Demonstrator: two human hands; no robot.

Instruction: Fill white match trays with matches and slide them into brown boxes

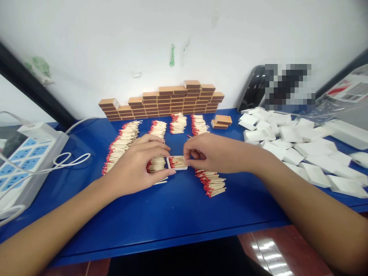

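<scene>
A small white matchbox tray (177, 168) filled with red-headed matches (176, 162) lies on the blue table between my hands. My left hand (140, 161) curves around its left end, thumb in front and fingers behind. At the right end, the fingers of my right hand (199, 153) are pinched together, touching the tray or the match ends; what lies between them is hidden. Beneath and beside my left hand are match piles (120, 143), partly covered by it. Another pile of matches (211, 184) spreads below my right hand, and smaller bunches (178, 123) lie behind.
Closed matchboxes (172, 100) are stacked in a stepped row against the wall. Two more matchboxes (221, 121) lie to their right. Many empty white trays (299, 142) are heaped at the right. A white power strip (31, 161) with cables stands left; a dark device (253, 86) leans behind.
</scene>
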